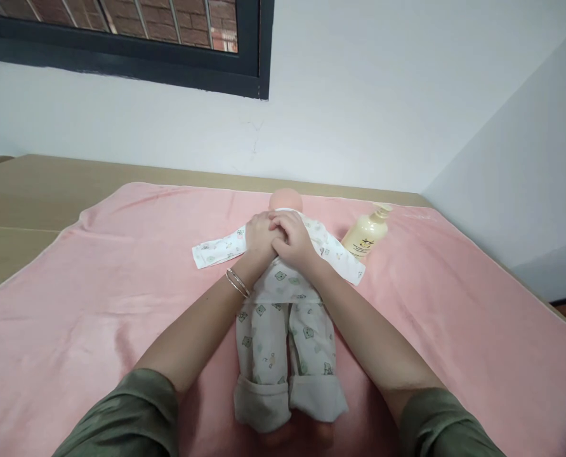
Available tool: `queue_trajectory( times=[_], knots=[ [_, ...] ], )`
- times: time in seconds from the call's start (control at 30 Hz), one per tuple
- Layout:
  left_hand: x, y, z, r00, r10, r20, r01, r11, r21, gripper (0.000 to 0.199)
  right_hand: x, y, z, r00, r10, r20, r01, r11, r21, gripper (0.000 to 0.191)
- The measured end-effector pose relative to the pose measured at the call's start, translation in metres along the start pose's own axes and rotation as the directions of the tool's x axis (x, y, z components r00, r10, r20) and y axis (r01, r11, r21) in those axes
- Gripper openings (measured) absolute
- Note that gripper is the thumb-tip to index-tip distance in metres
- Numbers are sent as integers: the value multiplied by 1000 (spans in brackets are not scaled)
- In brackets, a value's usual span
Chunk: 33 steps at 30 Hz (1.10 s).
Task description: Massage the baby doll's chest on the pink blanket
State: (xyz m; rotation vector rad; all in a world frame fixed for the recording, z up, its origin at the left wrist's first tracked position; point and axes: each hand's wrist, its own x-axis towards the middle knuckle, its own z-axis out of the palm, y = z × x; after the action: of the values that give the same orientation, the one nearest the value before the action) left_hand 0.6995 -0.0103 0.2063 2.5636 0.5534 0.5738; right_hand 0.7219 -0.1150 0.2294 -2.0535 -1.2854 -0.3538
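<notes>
A baby doll [287, 279] in a white printed top and trousers lies stretched out on a pink blanket. Its smooth head [285, 199] points away from me, sleeves spread to both sides. Both my hands rest on its upper body, just below the neck. My left hand [260, 236] lies flat on the clothing, its fingers partly covered. Across it lies my right hand [293, 239], with its fingers over the left one and bent a little. Neither hand grips the clothing visibly. The trouser cuffs [263, 401] are folded up, and the doll's feet show dimly below them.
A pale yellow pump bottle [366, 233] leans or lies beside the doll's right-hand sleeve, partly behind it. The pink blanket [121, 279] covers much of a wooden surface [68, 184]. White walls close off the back and right; a dark-framed window [249, 51] is above.
</notes>
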Motion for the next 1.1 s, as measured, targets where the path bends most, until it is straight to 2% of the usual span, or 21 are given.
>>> queue_trajectory(
  times=[0.07, 0.2, 0.27, 0.33, 0.4, 0.43, 0.47, 0.53, 0.6, 0.67, 0.73, 0.8, 0.87, 0.9, 0.97, 1.03, 1.1],
  knots=[
    [3, -7, -3, 999, -40, 6, 40, 999, -6, 33, 0, 8, 2, 999, 36, 37, -37, 999, 12, 30],
    [5, -14, -1, 999, -39, 14, 40, 998, -39, 42, 2, 35, -9, 980, -5, 199, 13, 999, -40, 40],
    [5, -14, 1, 999, -40, -17, 40, 999, -31, 47, 2, 46, -16, 967, 107, 232, -80, 989, -122, 48],
    [5, -14, 3, 998, -54, -36, 53, 998, -31, 48, 0, 46, -18, 930, 291, 225, -239, 944, -229, 57],
    [5, -13, 3, 997, -66, -34, 64, 997, -39, 46, -4, 33, -14, 887, 432, 162, -363, 871, -332, 62],
    [5, -13, 2, 997, -71, -29, 70, 997, -41, 46, -7, 22, -9, 877, 465, 117, -394, 838, -376, 61],
    [5, -13, 1, 997, -76, -23, 75, 996, -42, 45, -11, 11, -4, 882, 468, 65, -402, 815, -417, 59],
    [6, -13, -1, 997, -82, -2, 81, 996, -42, 43, -16, -7, 5, 927, 371, 49, -311, 836, -452, 56],
    [7, -14, -3, 996, -93, 16, 93, 995, -45, 41, -16, -10, 7, 963, 240, 124, -167, 890, -425, 55],
    [8, -14, -4, 994, -107, 16, 108, 993, -39, 39, -12, 5, 1, 961, 158, 226, -73, 936, -344, 53],
    [8, -13, -5, 994, -110, 3, 110, 994, -28, 38, -6, 29, -11, 947, 188, 260, -114, 955, -273, 51],
    [8, -12, -4, 995, -100, -5, 100, 995, -22, 37, -1, 49, -21, 916, 339, 215, -282, 925, -256, 52],
    [7, -12, -3, 996, -94, -5, 94, 995, -21, 38, -1, 54, -25, 858, 488, 163, -430, 854, -292, 58],
    [7, -12, -2, 995, -96, -5, 96, 995, -21, 38, -3, 49, -25, 838, 527, 140, -462, 823, -332, 59],
    [7, -13, -1, 995, -96, -9, 96, 995, -18, 39, -8, 28, -17, 856, 509, 94, -426, 795, -432, 56],
    [8, -14, -1, 995, -94, -10, 94, 996, -9, 40, -13, 5, -7, 910, 406, 81, -315, 806, -501, 50],
    [8, -15, -1, 995, -96, -3, 96, 995, 0, 40, -15, -7, 1, 946, 303, 117, -212, 849, -484, 51]
  ],
)
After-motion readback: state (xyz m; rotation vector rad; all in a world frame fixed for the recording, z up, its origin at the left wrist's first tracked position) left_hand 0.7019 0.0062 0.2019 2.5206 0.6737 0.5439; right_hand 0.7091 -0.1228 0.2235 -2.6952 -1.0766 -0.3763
